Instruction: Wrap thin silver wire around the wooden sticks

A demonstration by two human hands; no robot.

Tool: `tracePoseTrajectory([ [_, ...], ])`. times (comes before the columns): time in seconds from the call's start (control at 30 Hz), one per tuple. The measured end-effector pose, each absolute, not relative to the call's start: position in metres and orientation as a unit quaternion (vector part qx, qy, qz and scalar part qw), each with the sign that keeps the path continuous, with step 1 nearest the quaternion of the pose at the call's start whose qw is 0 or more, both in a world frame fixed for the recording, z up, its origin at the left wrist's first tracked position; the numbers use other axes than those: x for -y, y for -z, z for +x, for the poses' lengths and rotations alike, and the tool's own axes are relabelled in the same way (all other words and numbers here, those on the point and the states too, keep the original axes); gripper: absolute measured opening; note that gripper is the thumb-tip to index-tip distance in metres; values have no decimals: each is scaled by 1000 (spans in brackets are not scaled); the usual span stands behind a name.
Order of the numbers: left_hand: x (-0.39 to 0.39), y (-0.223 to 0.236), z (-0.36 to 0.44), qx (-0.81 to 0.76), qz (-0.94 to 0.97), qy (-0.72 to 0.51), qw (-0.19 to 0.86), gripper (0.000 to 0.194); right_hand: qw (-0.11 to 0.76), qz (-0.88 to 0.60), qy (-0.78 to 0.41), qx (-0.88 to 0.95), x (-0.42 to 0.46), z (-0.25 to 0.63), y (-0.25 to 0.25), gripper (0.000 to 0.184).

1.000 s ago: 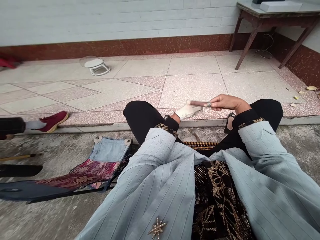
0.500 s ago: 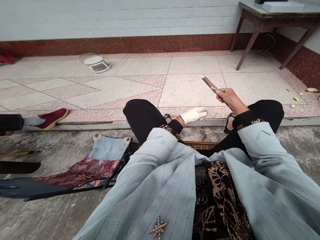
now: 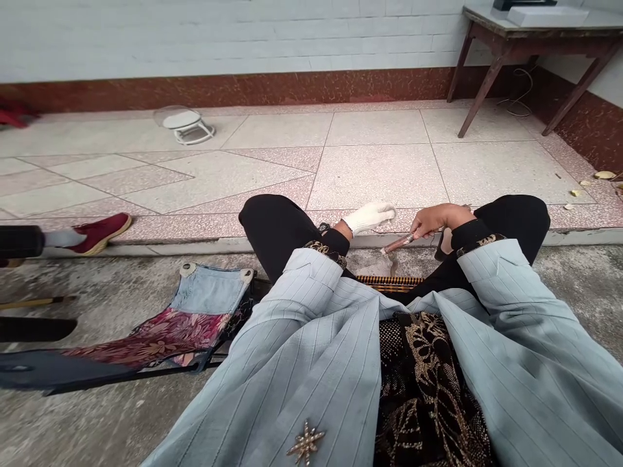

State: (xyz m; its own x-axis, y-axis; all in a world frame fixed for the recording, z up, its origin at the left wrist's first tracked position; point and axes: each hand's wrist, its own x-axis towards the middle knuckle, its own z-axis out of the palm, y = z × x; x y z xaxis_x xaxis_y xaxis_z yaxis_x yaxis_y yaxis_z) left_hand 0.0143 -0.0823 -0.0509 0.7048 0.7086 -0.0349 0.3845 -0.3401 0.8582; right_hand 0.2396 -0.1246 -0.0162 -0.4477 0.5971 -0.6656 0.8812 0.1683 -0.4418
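My left hand [image 3: 368, 217], in a white knitted glove, rests low between my knees by the edge of the raised floor. Its fingers are curled together, and whatever they may hold is hidden. Bare and closed, my right hand [image 3: 435, 220] grips a brown-handled tool [image 3: 400, 244] with metal wound round it. The tool tilts down to the left, its pale tip toward the ground; its kind is not clear. Just below that tip lies a small curved brownish piece [image 3: 393, 263]. A black-and-orange woven edge [image 3: 389, 281] shows between my thighs.
To my left stands a folding chair [image 3: 199, 324] with denim and floral cloth. Beyond it are another person's red shoe [image 3: 104, 233] and dark leg. A small white stool [image 3: 187, 124] sits near the wall. A wooden table [image 3: 540, 32] stands at the back right, with dry leaves [image 3: 605, 175] nearby.
My right hand has swung down and left, bringing the tool from pointing up over the tiles to pointing down by the step. My gloved left hand has shifted slightly left and up.
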Motion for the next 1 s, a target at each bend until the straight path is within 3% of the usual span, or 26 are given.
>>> tracePoseTrajectory([
  [0.1, 77, 52, 15, -350, 791, -190, 465, 21, 2, 389, 535, -750, 126, 253, 4, 27],
  [0.27, 78, 63, 21, -309, 790, -181, 498, 24, -358, 464, 534, -610, 125, 255, -3, 24],
  [0.33, 79, 67, 23, -306, 793, -174, 497, 24, -435, 484, 533, -541, 121, 252, 1, 24],
  [0.43, 79, 68, 24, -301, 797, -172, 495, 26, -476, 522, 502, -500, 113, 252, 7, 18],
  [0.53, 83, 65, 23, -283, 823, -150, 468, 29, -421, 606, 413, -534, 107, 254, 13, 16],
  [0.8, 94, 56, 27, -281, 827, -140, 467, 13, -54, 714, 122, -687, 110, 244, 20, 34],
  [0.9, 90, 56, 23, -304, 812, -158, 473, 11, 57, 691, 137, -707, 111, 239, 23, 33],
  [1.0, 86, 57, 14, -339, 778, -182, 496, 12, 124, 616, 255, -735, 113, 237, 25, 21],
])
